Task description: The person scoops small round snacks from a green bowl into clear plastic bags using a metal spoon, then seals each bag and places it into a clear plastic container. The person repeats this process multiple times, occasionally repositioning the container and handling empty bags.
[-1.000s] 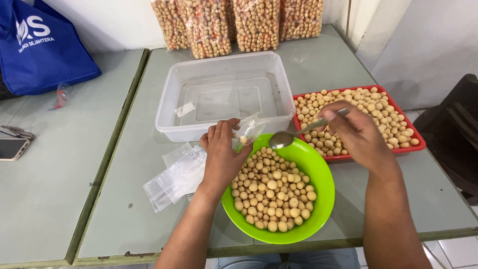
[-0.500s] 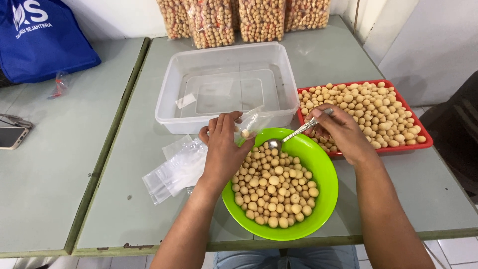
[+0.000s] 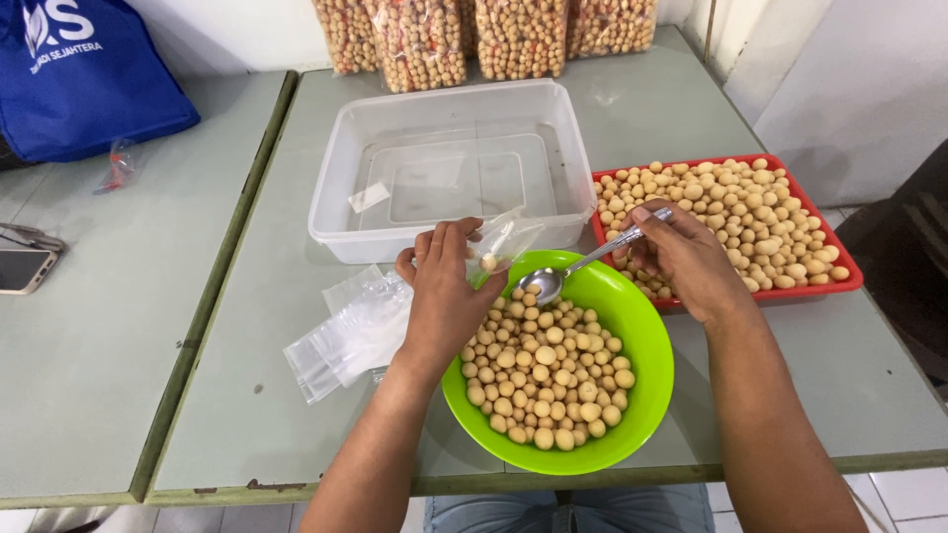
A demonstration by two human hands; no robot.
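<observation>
Two hands work over a green bowl (image 3: pixel 647 395) full of small round tan balls (image 3: pixel 545 370). The bowl sits at the near edge of the counter (image 3: pixel 247 395), partly over that edge. The left hand (image 3: pixel 446 291) holds a small clear bag (image 3: pixel 502 242) above the far rim of the bowl — its fingers are closed on the bag's mouth, and one ball shows inside the bag. The right hand (image 3: pixel 681 257) has its fingers closed around the handle of a metal spoon (image 3: pixel 583 265). The scoop end of the spoon rests low, just over the balls, right beside the bag.

A flat stack of empty clear bags (image 3: pixel 346 336) lies on the counter to the left of the bowl, near the left wrist. Behind the bowl stands a big clear plastic tub (image 3: pixel 336 197) — it has only a slip of paper inside. A red tray (image 3: pixel 839 286) heaped with the same tan balls sits at the right edge of the counter, touching the bowl's rim. Tall clear sacks of balls (image 3: pixel 513 35) stand along the far edge. On the next counter to the left lie a blue bag (image 3: pixel 89 89) and a phone (image 3: pixel 22 268).
</observation>
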